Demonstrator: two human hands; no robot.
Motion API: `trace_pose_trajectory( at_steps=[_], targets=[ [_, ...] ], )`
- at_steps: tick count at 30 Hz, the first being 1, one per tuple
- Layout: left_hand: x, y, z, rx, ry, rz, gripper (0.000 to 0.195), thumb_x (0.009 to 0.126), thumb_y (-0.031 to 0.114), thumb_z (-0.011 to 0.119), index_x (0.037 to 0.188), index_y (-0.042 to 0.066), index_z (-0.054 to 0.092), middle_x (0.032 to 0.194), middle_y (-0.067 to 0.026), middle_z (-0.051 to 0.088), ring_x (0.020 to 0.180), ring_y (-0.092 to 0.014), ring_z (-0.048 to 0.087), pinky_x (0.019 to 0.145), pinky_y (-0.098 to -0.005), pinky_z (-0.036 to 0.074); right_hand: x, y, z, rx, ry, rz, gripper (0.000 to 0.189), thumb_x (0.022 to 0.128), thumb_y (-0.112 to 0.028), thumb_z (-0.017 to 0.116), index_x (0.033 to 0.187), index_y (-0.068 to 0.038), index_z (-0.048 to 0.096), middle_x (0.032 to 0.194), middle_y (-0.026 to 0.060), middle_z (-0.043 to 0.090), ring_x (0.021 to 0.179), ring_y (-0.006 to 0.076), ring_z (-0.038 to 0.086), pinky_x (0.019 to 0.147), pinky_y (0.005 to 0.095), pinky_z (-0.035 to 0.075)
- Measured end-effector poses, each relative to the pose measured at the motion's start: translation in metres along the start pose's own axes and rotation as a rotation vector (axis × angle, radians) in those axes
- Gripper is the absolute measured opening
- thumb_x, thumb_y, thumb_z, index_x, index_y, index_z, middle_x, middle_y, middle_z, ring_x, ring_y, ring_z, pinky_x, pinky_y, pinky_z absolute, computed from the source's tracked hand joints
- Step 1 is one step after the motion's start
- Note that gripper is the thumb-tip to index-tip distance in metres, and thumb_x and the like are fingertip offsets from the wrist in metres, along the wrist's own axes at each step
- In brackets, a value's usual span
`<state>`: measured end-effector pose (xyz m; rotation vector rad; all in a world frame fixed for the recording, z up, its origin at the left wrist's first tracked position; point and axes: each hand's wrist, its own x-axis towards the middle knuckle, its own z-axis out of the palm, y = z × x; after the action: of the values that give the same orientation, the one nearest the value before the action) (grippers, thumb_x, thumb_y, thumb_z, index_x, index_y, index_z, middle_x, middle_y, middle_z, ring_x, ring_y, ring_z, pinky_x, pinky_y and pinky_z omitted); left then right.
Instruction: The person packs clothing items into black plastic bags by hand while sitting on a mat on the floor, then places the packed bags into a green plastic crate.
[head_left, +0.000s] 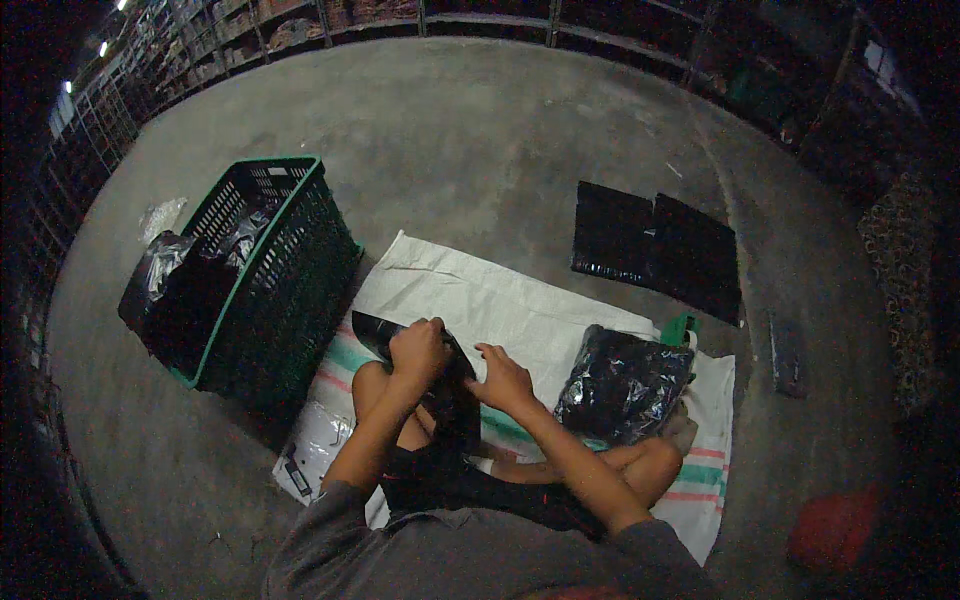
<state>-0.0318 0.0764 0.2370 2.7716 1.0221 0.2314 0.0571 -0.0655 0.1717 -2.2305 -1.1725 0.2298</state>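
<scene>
My left hand (421, 352) is closed on the upper part of a black plastic bag (459, 409), which hangs over my lap. Beside the bag's right edge is my right hand (504, 381), its thumb close to the plastic and its fingers spread; whether it touches is unclear. I sit on a white woven sack (480, 296) with green and red stripes. A filled, shiny black plastic package (626, 382) lies at my right, by my knee, with a green item (679, 330) at its far corner.
At left stands a green plastic crate (281, 292) holding black bags (169, 289). Flat black plastic sheets (656, 247) lie on the concrete floor beyond the sack. A small dark packet (785, 352) and a red object (832, 529) are at right. Shelving (487, 22) runs along the far side.
</scene>
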Motion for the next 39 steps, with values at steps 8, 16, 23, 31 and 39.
trace_pose_trajectory(
  at_steps=[8, 16, 23, 31, 39],
  targets=[
    [0.050, -0.054, 0.008, 0.107, 0.111, -0.074, 0.018, 0.073, 0.017, 0.059, 0.084, 0.004, 0.064, 0.089, -0.0184, 0.067, 0.078, -0.035, 0.067, 0.066, -0.0456, 0.054, 0.003, 0.063, 0.024, 0.142, -0.261, 0.393, 0.028, 0.083, -0.027, 0.055, 0.100, -0.008, 0.068, 0.089, 0.0175, 0.069, 0.085, 0.0324, 0.067, 0.080, 0.0419, 0.051],
    [0.178, 0.036, -0.151, 0.126, 0.543, 0.164, 0.030, 0.085, 0.030, 0.057, 0.105, 0.008, 0.061, 0.096, -0.0163, 0.065, 0.083, -0.038, 0.063, 0.069, -0.0493, 0.050, 0.158, -0.010, -0.178, 0.116, 0.626, 0.026, 0.027, 0.091, -0.025, 0.050, 0.093, 0.000, 0.059, 0.091, 0.0256, 0.064, 0.087, 0.0436, 0.061, 0.072, 0.0493, 0.049],
    [0.109, 0.058, -0.173, -0.484, 1.284, 0.551, 0.034, 0.082, 0.017, 0.064, 0.114, 0.008, 0.054, 0.095, -0.0188, 0.064, 0.080, -0.039, 0.062, 0.064, -0.0435, 0.050, 0.095, -0.014, -0.251, 0.141, 1.204, -0.304, 0.026, 0.086, -0.023, 0.063, 0.103, -0.004, 0.060, 0.098, 0.0138, 0.062, 0.077, 0.0279, 0.062, 0.067, 0.0388, 0.049],
    [0.007, -0.005, 0.129, -0.564, 0.429, 0.149, 0.050, 0.076, 0.006, 0.066, 0.122, 0.005, 0.046, 0.098, -0.0227, 0.062, 0.085, -0.043, 0.061, 0.066, -0.0471, 0.050, 0.001, 0.129, -0.010, 0.031, 0.332, 0.201, 0.019, 0.092, -0.016, 0.049, 0.097, 0.001, 0.056, 0.094, 0.0238, 0.058, 0.088, 0.0420, 0.058, 0.074, 0.0475, 0.048],
    [0.015, -0.030, 0.140, -0.462, 0.131, -0.030, 0.049, 0.076, 0.017, 0.061, 0.120, 0.001, 0.044, 0.093, -0.0287, 0.062, 0.084, -0.048, 0.059, 0.071, -0.0558, 0.046, 0.001, 0.137, 0.042, 0.077, 0.283, 0.335, 0.028, 0.090, -0.030, 0.051, 0.095, -0.004, 0.061, 0.084, 0.0219, 0.064, 0.080, 0.0435, 0.062, 0.072, 0.0502, 0.049]
  ],
)
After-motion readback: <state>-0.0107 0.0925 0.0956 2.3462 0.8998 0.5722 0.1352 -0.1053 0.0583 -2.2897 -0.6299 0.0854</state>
